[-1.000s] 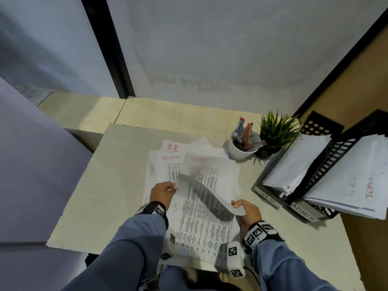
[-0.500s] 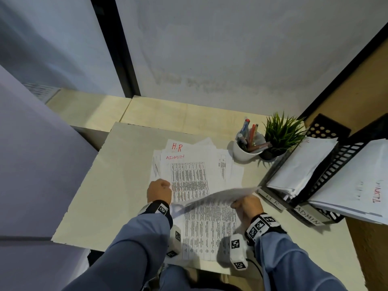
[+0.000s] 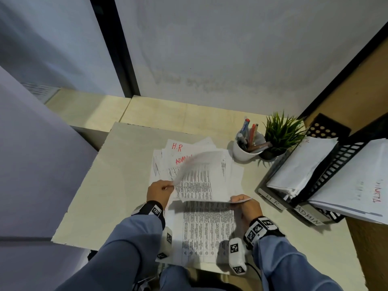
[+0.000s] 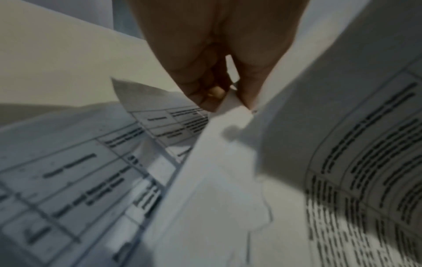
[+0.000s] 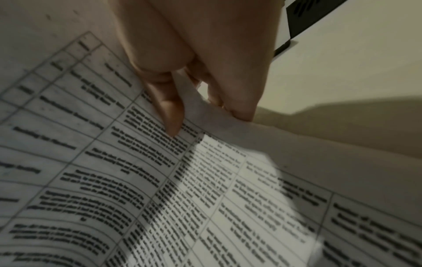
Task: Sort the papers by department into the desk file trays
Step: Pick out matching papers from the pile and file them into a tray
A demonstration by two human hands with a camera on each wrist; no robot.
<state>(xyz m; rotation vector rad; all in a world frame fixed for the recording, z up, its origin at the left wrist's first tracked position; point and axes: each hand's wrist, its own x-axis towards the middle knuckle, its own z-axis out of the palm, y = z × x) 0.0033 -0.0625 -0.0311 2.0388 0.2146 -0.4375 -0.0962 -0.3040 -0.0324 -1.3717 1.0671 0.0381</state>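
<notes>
Head view: both hands hold one printed sheet [image 3: 201, 181] above the paper pile [image 3: 189, 156] on the worktop [image 3: 117, 181]. The left hand [image 3: 159, 191] pinches the sheet's left edge; the right hand [image 3: 246, 204] pinches its near right corner. The sheet's far end is raised and blurred. A second printed sheet [image 3: 207, 229] lies flat between the forearms, reaching the worktop's near edge. Pile sheets carry red "H.R" and "ADMIN" marks.

Left wrist view: shows what the head view hides, namely the left hand [image 4: 217, 72] with thumb and curled fingers [image 4: 200, 86] closed on the paper edge [image 4: 230, 106], the sheet curving up to the right.

Right wrist view: the right hand [image 5: 194, 72] grips a corner between thumb and fingers [image 5: 171, 112]; the table print is legible as rows, but the text is too blurred to read.

Only the head view shows the trays. The black file trays [image 3: 327, 181] stand at the worktop's right edge, labelled "H R" [image 3: 271, 199] and "ADMIN" [image 3: 307, 216]; both hold papers. A white pen cup [image 3: 245, 150] and a small plant [image 3: 281, 133] stand just beside the trays, behind the pile.

Open room: bare worktop lies left of the pile, and a strip lies between the right hand and the tray fronts. Walls close the far and right sides.
</notes>
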